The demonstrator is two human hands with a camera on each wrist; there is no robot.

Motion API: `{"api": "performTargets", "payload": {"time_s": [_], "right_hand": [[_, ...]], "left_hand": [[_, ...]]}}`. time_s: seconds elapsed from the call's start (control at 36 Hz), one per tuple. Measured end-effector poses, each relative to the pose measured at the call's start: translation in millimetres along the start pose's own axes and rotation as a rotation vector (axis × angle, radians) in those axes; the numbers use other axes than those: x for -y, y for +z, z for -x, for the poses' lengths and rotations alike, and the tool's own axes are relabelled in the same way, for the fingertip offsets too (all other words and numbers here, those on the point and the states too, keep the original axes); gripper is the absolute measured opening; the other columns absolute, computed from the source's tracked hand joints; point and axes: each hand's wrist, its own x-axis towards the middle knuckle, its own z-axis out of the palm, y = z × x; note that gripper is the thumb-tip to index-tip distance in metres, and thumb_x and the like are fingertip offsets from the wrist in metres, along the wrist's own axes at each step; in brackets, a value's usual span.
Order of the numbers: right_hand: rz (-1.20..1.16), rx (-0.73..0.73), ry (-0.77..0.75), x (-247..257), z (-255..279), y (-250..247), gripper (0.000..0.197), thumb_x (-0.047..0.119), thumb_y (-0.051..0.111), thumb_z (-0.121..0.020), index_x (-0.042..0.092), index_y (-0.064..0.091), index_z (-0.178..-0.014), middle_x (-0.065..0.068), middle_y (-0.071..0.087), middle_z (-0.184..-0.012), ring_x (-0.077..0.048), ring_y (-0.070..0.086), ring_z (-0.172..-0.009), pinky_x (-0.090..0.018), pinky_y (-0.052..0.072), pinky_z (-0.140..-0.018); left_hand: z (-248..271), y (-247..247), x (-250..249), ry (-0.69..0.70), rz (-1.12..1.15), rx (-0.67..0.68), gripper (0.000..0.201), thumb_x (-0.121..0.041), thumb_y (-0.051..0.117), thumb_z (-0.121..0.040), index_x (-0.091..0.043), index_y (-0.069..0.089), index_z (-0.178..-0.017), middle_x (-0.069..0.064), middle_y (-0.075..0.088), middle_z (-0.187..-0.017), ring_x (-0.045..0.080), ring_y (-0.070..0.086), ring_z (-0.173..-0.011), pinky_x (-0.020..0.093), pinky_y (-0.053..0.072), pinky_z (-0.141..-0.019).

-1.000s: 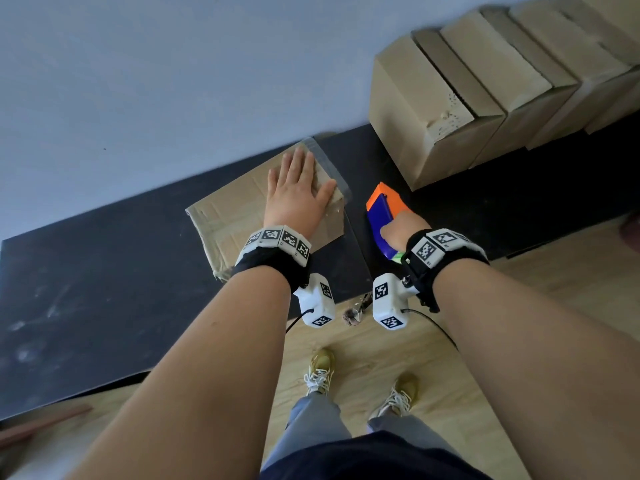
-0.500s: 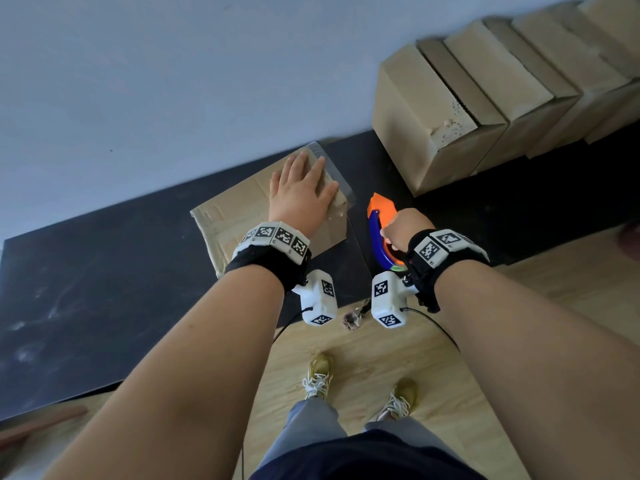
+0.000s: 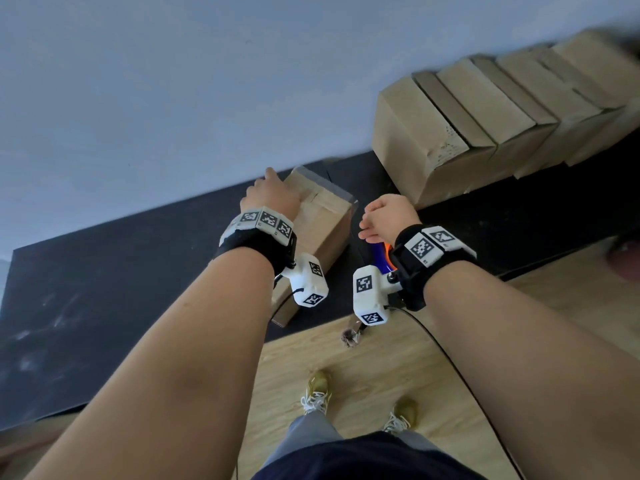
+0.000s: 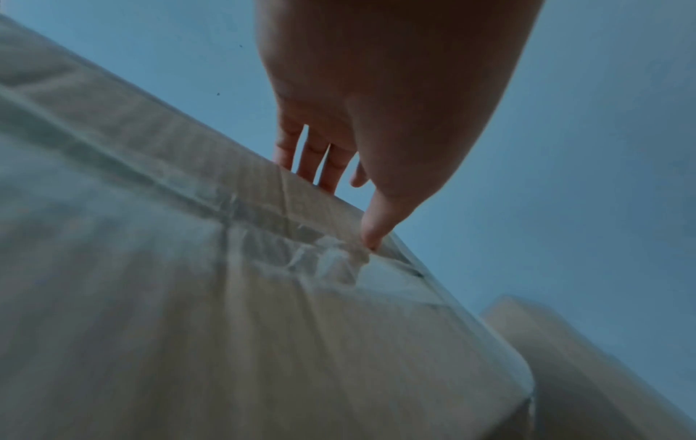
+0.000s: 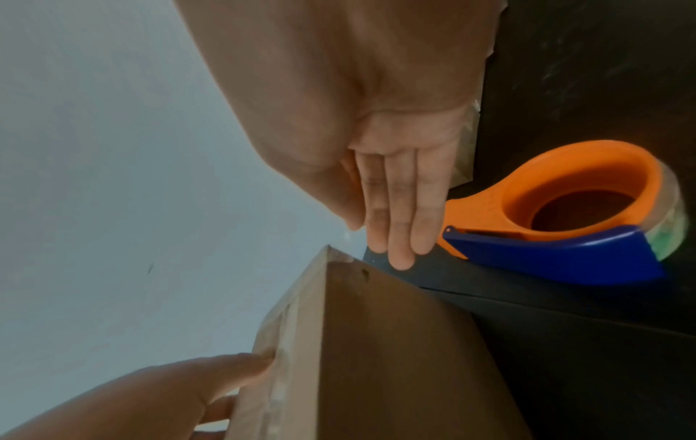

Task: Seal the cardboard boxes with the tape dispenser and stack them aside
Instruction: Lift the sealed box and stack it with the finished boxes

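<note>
Cardboard, taped along its seam, is what my left hand [image 3: 273,195] grips: the box [image 3: 322,223] stands tipped up on the black mat [image 3: 104,271], close to the mat's far edge by the wall. My fingers [image 4: 312,157] curl over its far edge and the thumb presses the wrinkled clear tape [image 4: 301,253] on the near face. A loose flap of tape sticks out past the top corner.

My right hand [image 3: 384,220] holds nothing; its fingers [image 5: 399,208] are straight and relaxed, just beside the box's corner. The tape dispenser [image 5: 557,226], orange with a blue blade guard, lies on the mat under that hand's wrist, near the mat's front edge, touching neither hand.

Further right, a row of boxes [image 3: 502,116] leans one against another along the mat's far edge, against the wall.

I judge the sealing of this box done, or nearly so, and the step in hand is getting hold of it to carry it aside. Next my right hand should close on the box's near side so both hands share the weight, then lift it clear of the dispenser and set it by the row. The loose tape flap could catch on something.
</note>
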Motion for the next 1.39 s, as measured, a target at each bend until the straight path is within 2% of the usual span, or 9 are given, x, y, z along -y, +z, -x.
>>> {"api": "performTargets", "payload": {"time_s": [0.11, 0.17, 0.22, 0.33, 0.47, 0.81, 1.06, 1.19, 1.39], "right_hand": [[0.004, 0.008, -0.071, 9.0, 3.6, 9.1, 0.024, -0.002, 0.053, -0.092, 0.015, 0.051, -0.075, -0.014, 0.062, -0.08, -0.026, 0.064, -0.069, -0.042, 0.059, -0.079], [0.016, 0.041, -0.083, 15.3, 10.1, 14.5, 0.011, -0.008, 0.047, -0.093, -0.005, 0.055, -0.085, -0.017, 0.056, -0.078, -0.038, 0.065, -0.081, -0.05, 0.053, -0.093], [0.034, -0.023, -0.11, 17.7, 4.0, 19.6, 0.022, -0.008, 0.046, -0.09, -0.014, 0.055, -0.109, -0.018, 0.058, -0.082, -0.047, 0.067, -0.089, -0.056, 0.053, -0.09], [0.202, -0.056, -0.195, 21.7, -5.3, 27.5, 0.029, 0.009, 0.055, -0.085, 0.016, 0.06, -0.113, -0.01, 0.067, -0.112, -0.032, 0.067, -0.098, -0.048, 0.054, -0.09], [0.316, -0.039, -0.253, 28.8, 0.5, 32.2, 0.04, 0.021, 0.056, -0.09, 0.017, 0.058, -0.13, -0.006, 0.064, -0.125, -0.029, 0.063, -0.109, -0.045, 0.052, -0.095], [0.199, -0.027, -0.263, 20.9, -4.8, 33.6, 0.032, 0.004, 0.06, -0.088, 0.019, 0.073, -0.113, -0.007, 0.073, -0.105, -0.03, 0.067, -0.101, -0.043, 0.055, -0.089], [0.196, 0.047, -0.257, 19.5, -11.4, 29.3, 0.039, 0.011, 0.054, -0.095, 0.023, 0.061, -0.132, -0.002, 0.066, -0.121, -0.019, 0.06, -0.101, -0.036, 0.05, -0.095], [0.303, -0.088, -0.305, 25.3, -18.2, 32.1, 0.044, 0.02, 0.058, -0.094, 0.011, 0.054, -0.137, -0.006, 0.054, -0.141, -0.023, 0.051, -0.127, -0.03, 0.037, -0.105], [0.409, -0.134, -0.348, 31.0, -29.3, 42.1, 0.026, 0.013, 0.057, -0.091, 0.01, 0.066, -0.116, -0.007, 0.066, -0.119, -0.025, 0.061, -0.107, -0.03, 0.045, -0.089]], "left_hand": [[5.4, -1.0, 6.1, -0.082, 0.052, 0.011, 0.053, -0.04, 0.049, -0.091, -0.013, 0.037, -0.135, 0.014, 0.05, -0.132, 0.034, 0.048, -0.121, 0.044, 0.042, -0.091], [8.1, -0.8, 8.8, -0.115, 0.08, 0.034, 0.054, -0.037, 0.047, -0.09, -0.012, 0.037, -0.136, 0.014, 0.048, -0.134, 0.034, 0.048, -0.121, 0.043, 0.041, -0.09], [10.6, -0.3, 11.3, -0.141, 0.104, 0.086, 0.061, -0.041, 0.047, -0.087, -0.01, 0.035, -0.138, 0.013, 0.048, -0.134, 0.033, 0.05, -0.12, 0.041, 0.041, -0.087], [14.9, -0.6, 16.0, -0.184, 0.178, 0.074, 0.073, -0.049, 0.057, -0.082, -0.008, 0.033, -0.137, 0.012, 0.044, -0.133, 0.032, 0.051, -0.117, 0.038, 0.042, -0.081], [13.2, 1.8, 20.4, -0.018, 0.281, -0.082, 0.057, -0.023, 0.064, -0.082, -0.005, 0.042, -0.131, 0.012, 0.043, -0.135, 0.029, 0.046, -0.122, 0.033, 0.041, -0.092], [20.1, 20.9, 18.4, -0.043, 0.445, -0.031, 0.067, -0.008, 0.05, -0.09, -0.009, 0.023, -0.151, 0.013, 0.044, -0.144, 0.026, 0.043, -0.131, 0.03, 0.037, -0.1], [15.0, 15.9, 30.9, -0.046, 0.621, 0.093, 0.063, -0.022, 0.057, -0.088, -0.011, 0.035, -0.146, 0.004, 0.045, -0.145, 0.022, 0.044, -0.132, 0.033, 0.035, -0.11], [6.2, 7.4, 39.3, -0.091, 0.713, -0.005, 0.05, -0.02, 0.052, -0.092, -0.009, 0.043, -0.141, 0.004, 0.049, -0.142, 0.021, 0.047, -0.13, 0.036, 0.036, -0.109], [-1.3, 8.0, 43.2, 0.028, 0.651, -0.044, 0.037, -0.01, 0.053, -0.089, -0.013, 0.058, -0.126, 0.0, 0.064, -0.121, 0.017, 0.06, -0.109, 0.029, 0.045, -0.097]]}}
